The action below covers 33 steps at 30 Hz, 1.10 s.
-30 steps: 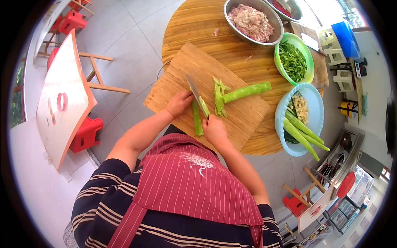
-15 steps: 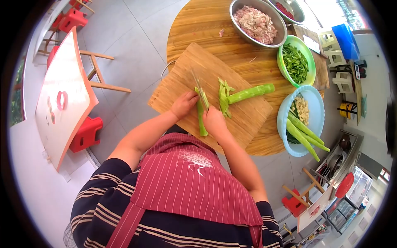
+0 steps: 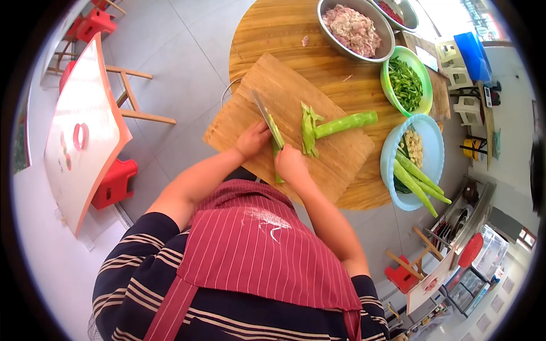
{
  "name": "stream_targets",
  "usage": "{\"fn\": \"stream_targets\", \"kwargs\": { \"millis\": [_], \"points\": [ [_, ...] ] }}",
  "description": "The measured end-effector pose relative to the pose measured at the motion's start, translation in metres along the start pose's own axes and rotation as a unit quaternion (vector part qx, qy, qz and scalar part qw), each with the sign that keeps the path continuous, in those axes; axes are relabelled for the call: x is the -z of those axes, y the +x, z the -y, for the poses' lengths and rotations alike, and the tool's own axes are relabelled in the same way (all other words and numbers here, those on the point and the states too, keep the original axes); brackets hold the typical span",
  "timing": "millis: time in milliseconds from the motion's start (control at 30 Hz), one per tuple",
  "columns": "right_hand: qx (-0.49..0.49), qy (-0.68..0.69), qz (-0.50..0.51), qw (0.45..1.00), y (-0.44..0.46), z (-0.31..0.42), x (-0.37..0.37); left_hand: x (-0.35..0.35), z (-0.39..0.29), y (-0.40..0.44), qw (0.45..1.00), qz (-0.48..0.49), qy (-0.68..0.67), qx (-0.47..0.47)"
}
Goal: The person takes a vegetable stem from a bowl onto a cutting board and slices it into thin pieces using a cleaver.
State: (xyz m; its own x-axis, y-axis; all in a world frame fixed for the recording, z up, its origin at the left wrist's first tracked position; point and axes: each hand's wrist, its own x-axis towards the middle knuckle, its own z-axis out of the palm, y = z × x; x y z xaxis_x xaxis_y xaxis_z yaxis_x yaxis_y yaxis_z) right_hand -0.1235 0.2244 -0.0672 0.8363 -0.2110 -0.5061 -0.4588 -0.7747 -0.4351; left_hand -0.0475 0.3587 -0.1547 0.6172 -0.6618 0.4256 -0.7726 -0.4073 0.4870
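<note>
My right hand (image 3: 292, 165) is closed around the handle of a kitchen knife (image 3: 261, 107). Its blade points away from me and to the left, with thin green slices (image 3: 274, 128) along its side. Close by on the left, my left hand (image 3: 253, 140) has its fingers bent down at a celtuce stem (image 3: 278, 154), partly hidden under the blade and hands. All this is on a wooden cutting board (image 3: 227, 122). Right of the knife lie a pile of cut celtuce slices (image 3: 309, 131) and a thick peeled celtuce piece (image 3: 347, 124).
The board rests on a round wooden table (image 3: 250, 40). Along its right side stand a metal bowl of minced meat (image 3: 388, 42), a green bowl of chopped greens (image 3: 427, 99) and a blue basin (image 3: 437, 139) with garlic cloves and long stems. Another table (image 3: 96, 113) is at left.
The knife blade has swung left and now tilts more, closer to my left hand's fingers. My right hand has shifted slightly left, covering more of the stem.
</note>
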Motion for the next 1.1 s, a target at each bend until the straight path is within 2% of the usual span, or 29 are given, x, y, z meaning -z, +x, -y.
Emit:
{"fn": "stream_targets", "kwargs": {
  "millis": [33, 67, 133, 200, 300, 367, 400, 467, 600, 633, 700, 800, 867, 933, 1100],
  "points": [
    [-0.002, -0.001, -0.001, 1.0, 0.005, -0.003, -0.002, 0.001, 0.001, -0.001, 0.999, 0.042, -0.015, 0.016],
    [0.035, 0.013, -0.012, 0.999, 0.017, -0.004, -0.001, 0.001, 0.003, -0.001, 0.996, 0.083, -0.027, 0.031],
    [0.071, 0.028, -0.025, 0.997, 0.023, -0.009, -0.001, 0.0, 0.003, -0.004, 0.996, 0.079, -0.034, 0.025],
    [0.047, 0.042, -0.048, 0.997, 0.021, -0.005, 0.006, 0.002, 0.006, 0.0, 0.996, 0.073, -0.036, 0.02],
    [0.027, -0.007, -0.012, 1.0, -0.005, 0.001, 0.012, 0.001, 0.0, -0.004, 0.997, 0.056, -0.047, 0.035],
    [0.022, -0.012, -0.013, 1.0, 0.001, -0.004, -0.003, 0.0, -0.001, -0.001, 1.0, -0.008, -0.016, 0.01],
    [0.018, -0.015, -0.018, 1.0, 0.004, -0.006, -0.008, -0.001, 0.0, -0.002, 1.0, -0.009, -0.017, 0.011],
    [0.04, 0.002, -0.011, 0.999, 0.017, -0.009, -0.003, -0.001, 0.005, -0.004, 0.996, 0.078, -0.036, 0.025],
    [0.067, 0.003, -0.015, 0.998, 0.008, -0.008, 0.004, -0.003, 0.007, -0.006, 0.996, 0.085, -0.032, 0.022],
    [0.067, 0.002, -0.012, 0.998, 0.003, -0.008, 0.003, -0.005, 0.005, -0.006, 0.999, 0.049, -0.012, 0.008],
    [-0.004, -0.034, 0.016, 0.999, -0.008, 0.0, 0.008, -0.006, 0.003, -0.006, 1.0, 0.013, 0.006, -0.004],
    [0.031, -0.01, -0.002, 0.999, 0.011, -0.011, -0.005, -0.003, 0.005, -0.005, 1.0, 0.026, 0.0, -0.009],
    [0.053, 0.006, -0.014, 0.998, 0.019, -0.014, -0.004, 0.001, 0.005, -0.008, 0.993, 0.11, -0.024, 0.016],
    [0.075, 0.019, -0.026, 0.997, 0.021, -0.016, 0.0, 0.0, 0.004, -0.007, 0.996, 0.083, -0.021, 0.001],
    [0.009, -0.036, -0.003, 0.999, -0.005, -0.004, -0.001, -0.005, 0.0, -0.008, 0.999, -0.003, 0.015, -0.035]
  ]
}}
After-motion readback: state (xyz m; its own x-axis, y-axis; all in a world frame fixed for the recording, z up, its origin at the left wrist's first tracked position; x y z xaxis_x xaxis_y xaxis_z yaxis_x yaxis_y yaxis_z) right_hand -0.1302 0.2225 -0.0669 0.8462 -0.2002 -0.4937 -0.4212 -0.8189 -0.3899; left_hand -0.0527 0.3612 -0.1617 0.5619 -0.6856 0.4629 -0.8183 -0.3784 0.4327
